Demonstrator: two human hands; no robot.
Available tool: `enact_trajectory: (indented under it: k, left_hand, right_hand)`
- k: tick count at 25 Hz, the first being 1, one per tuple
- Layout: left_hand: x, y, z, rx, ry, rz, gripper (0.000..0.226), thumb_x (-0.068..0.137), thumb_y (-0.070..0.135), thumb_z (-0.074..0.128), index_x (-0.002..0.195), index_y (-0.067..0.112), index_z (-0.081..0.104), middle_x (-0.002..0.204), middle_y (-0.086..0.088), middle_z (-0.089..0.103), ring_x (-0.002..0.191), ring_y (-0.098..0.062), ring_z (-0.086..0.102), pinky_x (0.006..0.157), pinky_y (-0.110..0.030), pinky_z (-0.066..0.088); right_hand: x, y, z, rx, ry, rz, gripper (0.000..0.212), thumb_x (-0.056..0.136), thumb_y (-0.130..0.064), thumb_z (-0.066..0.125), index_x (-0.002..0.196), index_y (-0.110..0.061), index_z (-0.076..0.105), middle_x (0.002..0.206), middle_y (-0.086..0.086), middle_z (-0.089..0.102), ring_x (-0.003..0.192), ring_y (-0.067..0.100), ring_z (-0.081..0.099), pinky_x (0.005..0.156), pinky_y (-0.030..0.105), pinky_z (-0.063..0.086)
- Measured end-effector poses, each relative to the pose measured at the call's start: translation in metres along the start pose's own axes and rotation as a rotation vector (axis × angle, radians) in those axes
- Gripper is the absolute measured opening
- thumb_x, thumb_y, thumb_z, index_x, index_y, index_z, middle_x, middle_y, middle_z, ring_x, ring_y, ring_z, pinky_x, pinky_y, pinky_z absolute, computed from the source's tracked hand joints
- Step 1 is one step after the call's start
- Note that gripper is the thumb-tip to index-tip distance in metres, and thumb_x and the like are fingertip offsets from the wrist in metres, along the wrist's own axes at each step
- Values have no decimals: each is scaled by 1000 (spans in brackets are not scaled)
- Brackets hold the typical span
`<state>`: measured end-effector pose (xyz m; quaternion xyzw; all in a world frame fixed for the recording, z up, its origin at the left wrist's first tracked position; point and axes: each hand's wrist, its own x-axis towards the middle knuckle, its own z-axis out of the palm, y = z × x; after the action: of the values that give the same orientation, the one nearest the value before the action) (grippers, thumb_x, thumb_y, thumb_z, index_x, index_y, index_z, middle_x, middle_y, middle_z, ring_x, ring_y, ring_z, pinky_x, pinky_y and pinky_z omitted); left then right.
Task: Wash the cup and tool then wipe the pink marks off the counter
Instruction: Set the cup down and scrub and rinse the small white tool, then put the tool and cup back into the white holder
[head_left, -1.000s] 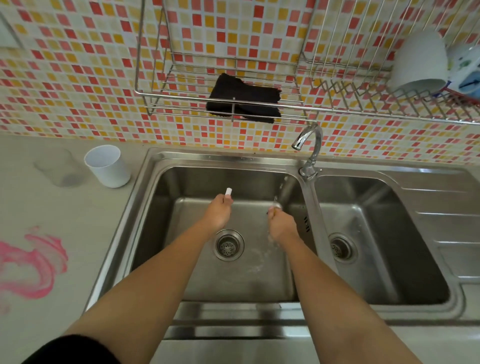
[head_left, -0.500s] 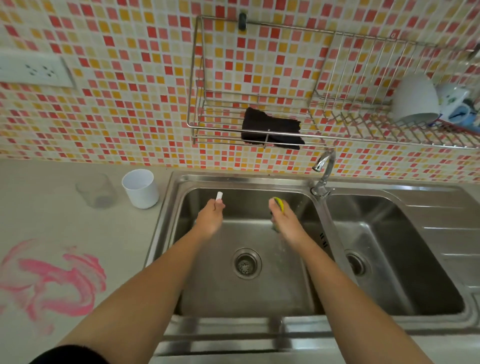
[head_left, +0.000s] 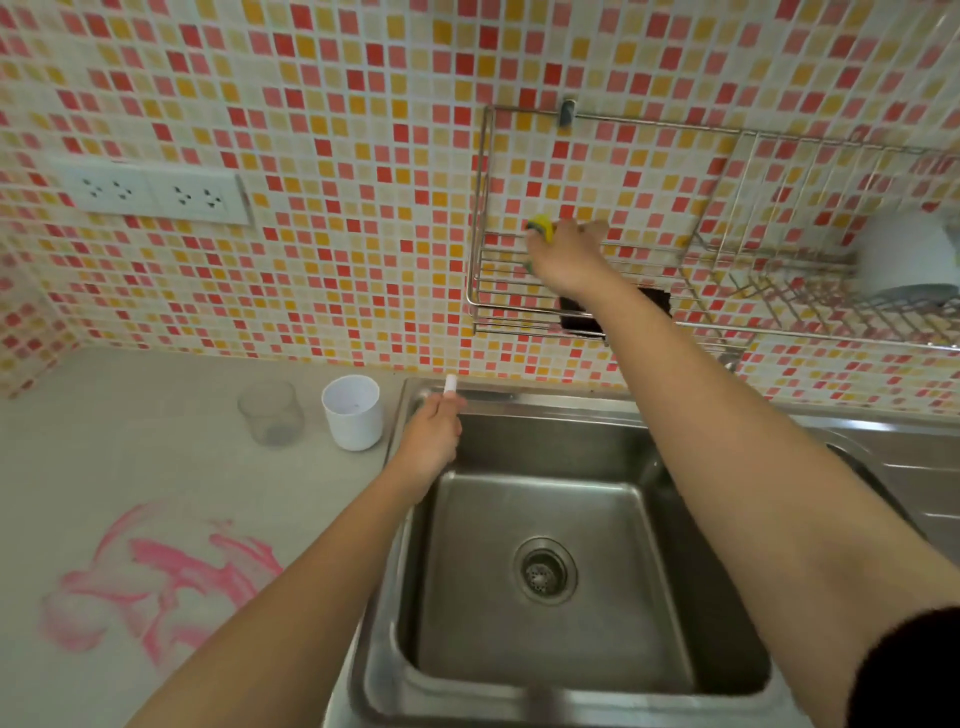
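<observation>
Left hand (head_left: 431, 441): fingers curled round the tool, over the sink's back left corner.
Tool (head_left: 450, 384): white; its end pokes out of the left hand at 12 o'clock.
Cup (head_left: 352, 413): white, upright on the tabletop (head_left: 104, 467), near the left hand at 10 o'clock, apart from it.
Glass (head_left: 270, 413): clear, just beside the cup at 9 o'clock.
Marks (head_left: 171, 577): pink smears on the tabletop, at 7 o'clock of the left hand, well apart.
Right hand (head_left: 563, 254): raised into the wall rack (head_left: 480, 260), gripping a sponge.
Sponge (head_left: 540, 228): yellow, showing at 10 o'clock of the right hand.
Cloth (head_left: 576, 317): black, in the rack at 6 o'clock, partly hidden by the forearm.
Sink (head_left: 519, 402): steel, below both arms.
</observation>
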<state>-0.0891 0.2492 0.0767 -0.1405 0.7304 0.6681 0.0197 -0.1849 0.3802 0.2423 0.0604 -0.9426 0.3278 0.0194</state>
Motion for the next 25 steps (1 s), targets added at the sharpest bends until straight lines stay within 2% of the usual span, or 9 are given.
enact_trajectory:
  k: [3,6,8,11,13,15,18,20,25]
  left_hand:
    - [-1,6,-17,46,63,41,37,102,36,26,114,12,52,74,-3,47,62,-12,44,59,-26,38]
    - [0,7,-31,50,90,42,42,102,36,24,120,9,50,102,-25,58,96,-36,59,84,-43,50]
    - [5,6,-42,65,118,29,38,102,37,24,113,15,52,124,-29,51,118,-46,46,100,-53,40]
    - [14,6,-52,48,136,14,33,102,34,25,110,17,52,105,-30,53,94,-37,57,87,-50,46]
    - [18,10,-60,-26,152,-6,31,101,32,27,107,17,53,82,-12,51,65,-17,49,68,-36,42]
    - [23,14,-73,-154,182,-42,28,100,29,31,101,18,56,68,-1,45,56,-11,39,55,-25,36]
    - [26,22,-98,-376,208,-46,26,100,25,32,93,18,57,63,0,40,53,-10,33,51,-22,30]
    - [28,27,-118,-519,210,-30,27,100,22,32,93,15,57,64,0,39,55,-10,32,53,-23,27]
    - [49,16,-168,-407,284,-69,25,98,26,42,114,13,57,88,2,47,75,-11,46,66,-24,43]
  right_hand:
    - [20,-7,27,-287,-202,76,58,103,-25,25,147,-4,-6,155,20,-15,143,40,-5,116,43,12]
    - [30,-9,36,-492,-340,15,52,103,-24,22,148,-9,0,157,16,-7,144,36,-2,118,44,6]
    - [35,-12,39,-571,-459,-31,48,103,-27,16,149,-14,6,158,9,-3,145,29,0,117,40,5]
    - [39,-17,37,-516,-570,-1,47,103,-19,14,149,-17,4,158,3,-3,146,24,-1,116,36,7]
    - [45,-20,35,-439,-490,68,48,103,-29,14,149,-19,7,159,4,-1,146,26,0,117,40,7]
    - [41,-31,35,-348,-214,166,57,98,-45,17,148,-17,19,157,11,9,144,33,6,114,45,12]
    - [1,-45,51,36,357,44,38,96,-31,33,125,-11,47,132,16,42,126,32,33,99,35,28]
    - [-35,-51,73,237,580,-90,22,93,-21,42,110,-11,52,111,6,48,109,23,43,86,27,30]
    - [-75,-31,182,345,465,-164,15,83,-11,56,97,-15,49,99,0,48,89,14,48,78,29,45]
